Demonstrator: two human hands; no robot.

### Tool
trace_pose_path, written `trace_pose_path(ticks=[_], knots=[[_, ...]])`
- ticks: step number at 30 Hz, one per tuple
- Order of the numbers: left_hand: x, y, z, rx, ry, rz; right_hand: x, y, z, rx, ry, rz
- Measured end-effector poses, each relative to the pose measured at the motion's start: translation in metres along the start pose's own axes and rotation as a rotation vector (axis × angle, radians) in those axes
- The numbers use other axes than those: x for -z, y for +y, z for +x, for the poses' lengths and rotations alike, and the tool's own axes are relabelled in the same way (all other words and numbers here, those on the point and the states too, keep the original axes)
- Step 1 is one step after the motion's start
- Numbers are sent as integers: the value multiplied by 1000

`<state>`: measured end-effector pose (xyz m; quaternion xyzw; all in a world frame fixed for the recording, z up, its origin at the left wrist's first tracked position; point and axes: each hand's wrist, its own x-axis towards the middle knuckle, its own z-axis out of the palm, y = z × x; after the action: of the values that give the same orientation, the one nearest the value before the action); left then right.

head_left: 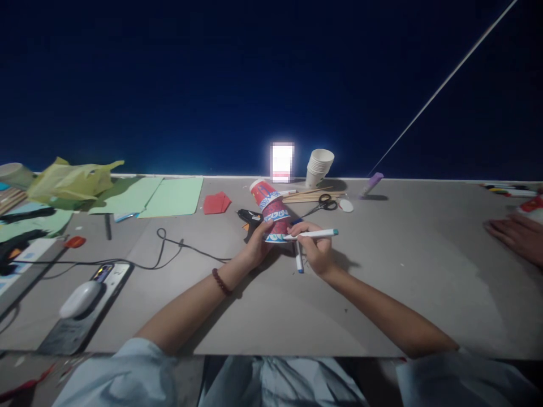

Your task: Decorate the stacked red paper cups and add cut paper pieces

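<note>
A pixelated rectangle (282,162) glares white against a dark blue wall (169,85) as dim light over the tabletop (390,254) leaves soft shadows right of the stacked cups (320,165) and right hand (317,251); fine detail smears, and wide-angle distortion stretches the power strip (30,271), far left

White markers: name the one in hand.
The teal-ended white marker, gripped in the right hand; the blue-ended white marker lies on the grey table.

Grey table (424,243) against dark-blue wall (169,85)
</note>
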<state>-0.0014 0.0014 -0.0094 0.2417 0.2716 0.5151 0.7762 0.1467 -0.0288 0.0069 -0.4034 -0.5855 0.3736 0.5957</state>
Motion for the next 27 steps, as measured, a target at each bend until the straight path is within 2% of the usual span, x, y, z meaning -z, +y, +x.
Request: trace_pose_path(ticks=[9, 18, 27], knots=[[1, -1, 0, 3, 4, 5, 0, -3, 1, -28, 42, -59], [-1, 1, 0, 13, 6, -4, 0, -1, 1, -36, 22, 31], [-1, 0, -1, -5, 10, -18, 0, -4, 0, -49, 11, -70]])
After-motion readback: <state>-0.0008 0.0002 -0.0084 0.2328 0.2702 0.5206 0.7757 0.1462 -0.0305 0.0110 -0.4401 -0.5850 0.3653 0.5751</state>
